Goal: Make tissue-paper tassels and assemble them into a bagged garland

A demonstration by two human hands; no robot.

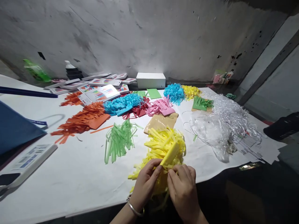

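Observation:
Yellow fringed tissue paper (170, 154) is bunched at the front edge of the table, its uncut folded strip pointing up and away from me. My left hand (149, 174) pinches the near end of that strip between thumb and fingers; a silver bangle circles the wrist. Close beside it, my right hand (183, 182) is closed with its fingertips on the yellow strands. Some strands hang below, between both hands. Just beyond the yellow paper lies a brown paper packet (151, 123). To the left rests a light green tissue fringe (120, 140).
Orange fringe (91, 116), blue fringe (123, 104) and pink fringe (161, 106) lie farther back. A white box (150, 81) stands by the wall, with flat printed boxes (105, 82) stacked to its left. Clear plastic bags (210, 127) and silvery shreds (230, 110) cover the right side.

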